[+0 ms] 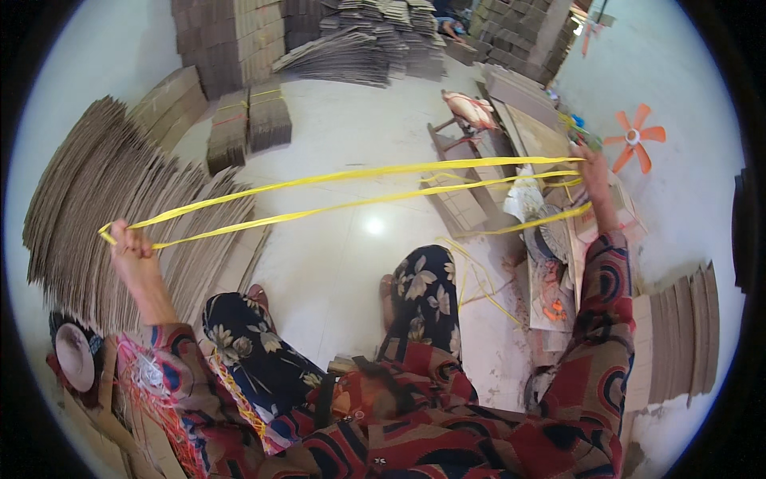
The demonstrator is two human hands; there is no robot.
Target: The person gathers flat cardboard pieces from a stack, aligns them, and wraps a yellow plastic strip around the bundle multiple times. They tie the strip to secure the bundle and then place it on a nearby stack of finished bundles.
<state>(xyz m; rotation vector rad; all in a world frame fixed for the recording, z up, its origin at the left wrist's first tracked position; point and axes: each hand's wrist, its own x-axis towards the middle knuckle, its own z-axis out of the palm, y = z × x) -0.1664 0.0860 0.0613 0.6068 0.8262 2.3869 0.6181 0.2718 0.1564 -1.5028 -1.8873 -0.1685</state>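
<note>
A long yellow plastic strap (351, 173) is stretched across the view in a doubled loop between my raised arms. My left hand (134, 249), at the far left, is closed round its looped end. On the right, my right hand (592, 169) grips the other end, and loose yellow lengths hang below it. Behind my left hand, a large fanned stack of brown cardboard sheets (88, 215) leans on the floor. Close by my right forearm stands a low bench (558, 263) with cardboard pieces and small items on it.
Two tied cardboard bundles (270, 124) stand on the floor ahead, before taller stacks (367, 52) at the back. An orange-bladed fan (633, 136) is at the right wall. More cardboard (678, 335) leans at the lower right. Coloured strands (152, 383) hang beside my left arm.
</note>
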